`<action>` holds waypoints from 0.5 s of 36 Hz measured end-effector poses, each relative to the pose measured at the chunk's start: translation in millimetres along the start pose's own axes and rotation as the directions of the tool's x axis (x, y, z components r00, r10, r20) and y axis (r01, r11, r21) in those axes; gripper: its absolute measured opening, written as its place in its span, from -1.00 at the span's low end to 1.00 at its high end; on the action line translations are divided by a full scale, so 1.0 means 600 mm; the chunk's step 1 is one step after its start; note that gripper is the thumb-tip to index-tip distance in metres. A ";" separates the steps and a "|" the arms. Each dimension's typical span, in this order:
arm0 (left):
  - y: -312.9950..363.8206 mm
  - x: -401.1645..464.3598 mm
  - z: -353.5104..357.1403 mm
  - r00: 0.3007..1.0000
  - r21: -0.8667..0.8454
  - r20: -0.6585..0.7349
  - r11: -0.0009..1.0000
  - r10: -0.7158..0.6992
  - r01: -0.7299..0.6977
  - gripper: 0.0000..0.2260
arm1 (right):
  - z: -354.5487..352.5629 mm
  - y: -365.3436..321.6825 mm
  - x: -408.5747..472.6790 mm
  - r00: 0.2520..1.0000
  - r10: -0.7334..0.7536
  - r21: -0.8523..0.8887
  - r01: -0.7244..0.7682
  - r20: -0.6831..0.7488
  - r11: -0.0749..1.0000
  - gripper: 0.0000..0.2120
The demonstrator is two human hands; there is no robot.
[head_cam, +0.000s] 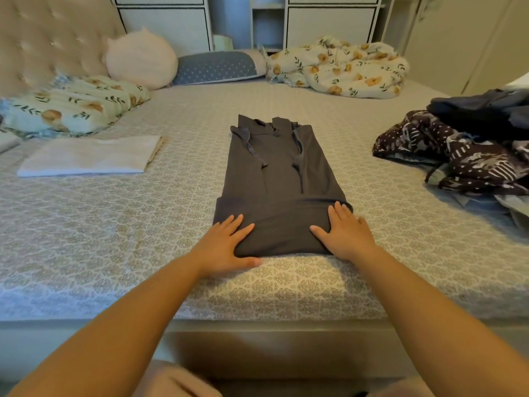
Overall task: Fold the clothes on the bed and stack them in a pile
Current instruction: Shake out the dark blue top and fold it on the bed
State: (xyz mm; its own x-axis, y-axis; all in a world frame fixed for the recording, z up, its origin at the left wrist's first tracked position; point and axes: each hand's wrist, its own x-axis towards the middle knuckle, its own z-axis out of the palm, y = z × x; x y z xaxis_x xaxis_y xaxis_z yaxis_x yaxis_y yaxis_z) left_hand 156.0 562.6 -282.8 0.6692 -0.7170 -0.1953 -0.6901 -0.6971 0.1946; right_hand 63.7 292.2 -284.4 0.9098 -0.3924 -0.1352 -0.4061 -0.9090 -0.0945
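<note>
Both hands, left [229, 242] and right [345, 233], lay spread flat on the grey shirt [279, 179], apparently smoothing its folded hem.

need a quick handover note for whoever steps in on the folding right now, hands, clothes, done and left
Left hand: open, flat on the near left corner of the grey shirt.
Right hand: open, flat on its near right corner.
Grey shirt lies mid-bed, sides folded in, near end turned up once.
Done: one folded white garment lies to the left.
Left: finish folding the shirt, stack it on the white one, then fold the unfolded pile of dark clothes at the right.
</note>
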 end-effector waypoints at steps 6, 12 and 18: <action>-0.014 -0.017 -0.002 0.995 -0.023 -0.077 0.998 -0.060 0.058 -0.46 | 0.008 0.019 -0.042 0.912 -0.387 -0.142 0.369 -0.136 0.919 -0.29; -0.018 -0.029 -0.013 0.973 -0.092 -0.205 0.992 -0.103 0.085 -0.49 | -0.012 0.039 -0.058 0.945 -0.317 -0.098 0.309 -0.083 0.946 -0.48; -0.007 -0.030 -0.065 0.991 -0.029 -0.112 0.997 -0.078 0.075 -0.52 | -0.066 0.042 -0.059 0.992 -0.124 0.042 0.124 -0.013 0.991 -0.39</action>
State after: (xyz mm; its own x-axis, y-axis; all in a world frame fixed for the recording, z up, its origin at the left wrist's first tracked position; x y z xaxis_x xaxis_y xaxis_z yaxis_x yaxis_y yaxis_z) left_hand 157.6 578.4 -242.8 0.7477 -0.6563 -0.1013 -0.6293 -0.7490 0.2075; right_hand 24.5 277.6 -242.7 0.9541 -0.2789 -0.1096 -0.2933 -0.9438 -0.1520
